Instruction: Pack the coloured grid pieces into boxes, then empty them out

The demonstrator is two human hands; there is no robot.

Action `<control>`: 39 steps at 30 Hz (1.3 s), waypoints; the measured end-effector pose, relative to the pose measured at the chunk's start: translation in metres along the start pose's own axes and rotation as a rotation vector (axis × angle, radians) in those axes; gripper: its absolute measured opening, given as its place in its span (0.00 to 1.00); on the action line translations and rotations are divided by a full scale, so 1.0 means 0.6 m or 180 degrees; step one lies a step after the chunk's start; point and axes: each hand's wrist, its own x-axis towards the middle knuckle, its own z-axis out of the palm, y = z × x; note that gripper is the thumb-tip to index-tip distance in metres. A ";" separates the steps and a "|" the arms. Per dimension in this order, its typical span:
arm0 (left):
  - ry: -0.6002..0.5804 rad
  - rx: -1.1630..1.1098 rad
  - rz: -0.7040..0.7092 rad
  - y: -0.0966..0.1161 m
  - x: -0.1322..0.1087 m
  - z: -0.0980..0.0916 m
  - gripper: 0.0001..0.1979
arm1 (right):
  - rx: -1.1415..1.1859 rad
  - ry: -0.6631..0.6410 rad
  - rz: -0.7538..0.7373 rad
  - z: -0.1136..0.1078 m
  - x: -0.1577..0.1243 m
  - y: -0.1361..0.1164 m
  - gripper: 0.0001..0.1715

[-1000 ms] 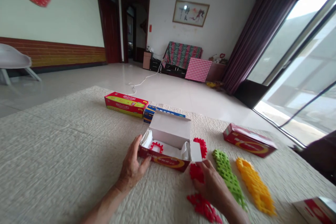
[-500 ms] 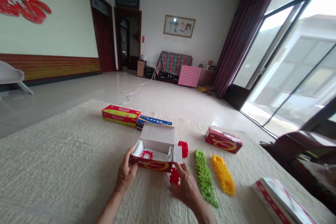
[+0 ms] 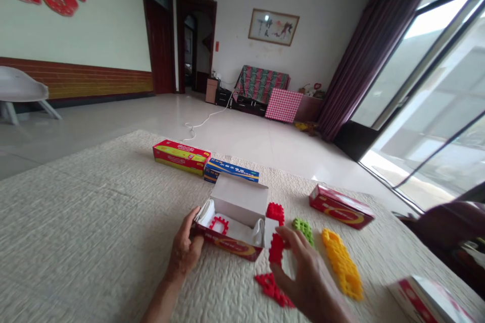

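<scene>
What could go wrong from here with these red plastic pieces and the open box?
The open cardboard box rests on a soft quilted cover, with the left hand at one end only, so it might tip and spill the red piece inside. The upright red plastic piece by the right hand sits against the white end flap, which could crease. The loose red piece below might get knocked aside.

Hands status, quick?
Left hand: holding the open red cardboard box by its end.
Right hand: fingers spread around a red plastic block; cannot tell if gripping.
</scene>
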 end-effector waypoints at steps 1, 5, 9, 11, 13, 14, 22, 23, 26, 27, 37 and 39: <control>-0.0033 -0.0016 -0.0020 -0.001 0.000 0.000 0.32 | -0.0001 -0.0091 -0.0041 0.002 0.031 -0.014 0.27; -0.0181 -0.0061 -0.0091 -0.003 -0.001 0.000 0.32 | -0.0371 -0.0828 -0.0007 0.046 0.130 -0.048 0.23; -0.0125 -0.0050 -0.0019 -0.002 -0.001 0.002 0.31 | -0.0633 -0.1245 -0.0079 0.091 0.161 -0.043 0.18; -0.0083 -0.0036 0.0043 -0.001 -0.002 0.002 0.31 | -0.0687 -0.1310 -0.0092 0.098 0.164 -0.038 0.16; -0.0060 -0.0033 0.0076 0.001 -0.002 0.003 0.31 | -0.0757 -0.1357 -0.0090 0.099 0.165 -0.036 0.15; -0.0050 -0.0036 0.0085 0.002 -0.002 0.003 0.32 | -0.0794 -0.1364 -0.0083 0.099 0.166 -0.035 0.15; -0.0011 -0.0034 0.0111 0.007 -0.005 0.003 0.32 | -0.0811 -0.1162 -0.0015 0.122 0.158 -0.021 0.13; -0.0027 -0.0037 0.0111 0.008 -0.005 0.003 0.32 | -0.0768 -0.1126 -0.0012 0.122 0.157 -0.022 0.12; -0.0065 -0.0048 0.0109 0.011 -0.005 0.002 0.32 | -0.0617 -0.1044 0.0013 0.108 0.150 -0.031 0.13; -0.0067 -0.0046 0.0102 0.012 -0.005 0.002 0.32 | -0.0548 -0.0990 0.0025 0.098 0.145 -0.033 0.13; 0.0036 0.0064 0.0094 -0.002 -0.006 0.003 0.30 | -0.0286 0.0272 0.0581 0.023 0.057 0.120 0.13; 0.0037 0.0088 0.0070 -0.005 -0.005 0.002 0.30 | -0.0405 0.0061 0.0555 0.030 0.053 0.142 0.15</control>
